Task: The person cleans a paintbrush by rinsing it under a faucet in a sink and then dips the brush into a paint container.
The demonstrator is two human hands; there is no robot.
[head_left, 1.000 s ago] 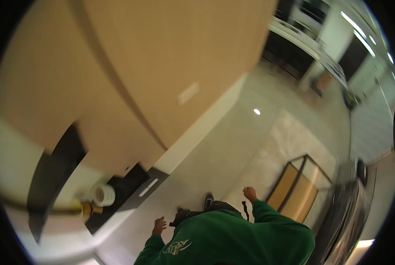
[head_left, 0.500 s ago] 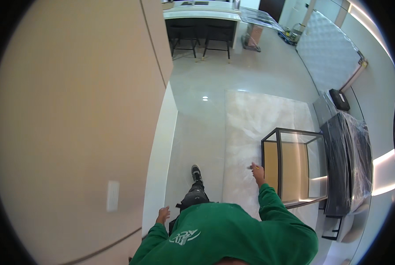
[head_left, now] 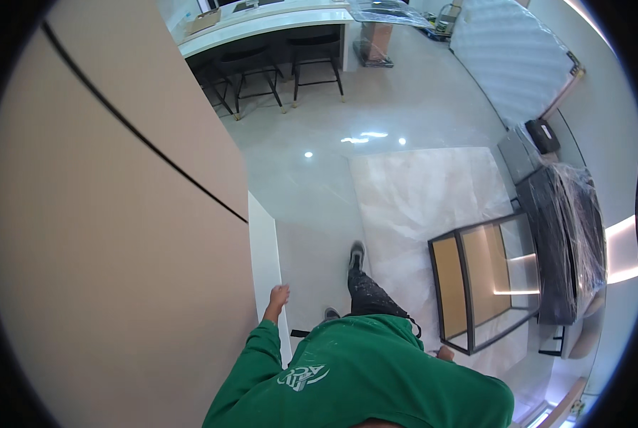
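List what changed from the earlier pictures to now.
The view swung from the beige wall panels toward the open floor, bringing the stools and counter closer into view. The right hand dropped from raised to low beside the glass-topped table. The left hand stays by the wall's edge; both hands stay empty.

Bright, even indoor light. Ceiling lamps glare as white spots on the glossy floor [head_left: 333, 164], and a lit strip glows at the right edge. Shadows are soft. Fisheye bends the cabinet [head_left: 119, 235] edges; black vignette rings the sharp frame.
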